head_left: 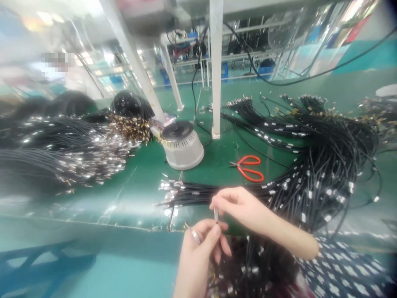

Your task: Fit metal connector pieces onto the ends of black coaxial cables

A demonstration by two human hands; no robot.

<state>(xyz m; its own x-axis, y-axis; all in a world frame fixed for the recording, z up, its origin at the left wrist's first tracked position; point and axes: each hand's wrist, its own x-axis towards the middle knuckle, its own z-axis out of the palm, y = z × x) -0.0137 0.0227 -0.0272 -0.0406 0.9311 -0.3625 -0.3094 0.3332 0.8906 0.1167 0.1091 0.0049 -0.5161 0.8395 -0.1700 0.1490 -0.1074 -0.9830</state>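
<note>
My right hand (240, 203) is closed in a pinch on the upper end of a small, narrow silvery piece (216, 213). Its lower end meets the thumb and finger of my left hand (203, 246), also closed. A second shiny silver bit with a thin tip (195, 236) shows by the left forefinger; whether it is a cable end I cannot tell. Just beyond the hands, a bundle of black cables (192, 193) with silvery ends lies along the table edge. More black cables with white tags (260, 265) hang below the right forearm, blurred.
Red-handled scissors (251, 168) lie on the green table (145, 169). A white round device with a black top (184, 145) stands beside white posts (216, 82). Cable heaps lie left (77, 145) and right (328, 153). A blue stool (46, 265) is below left.
</note>
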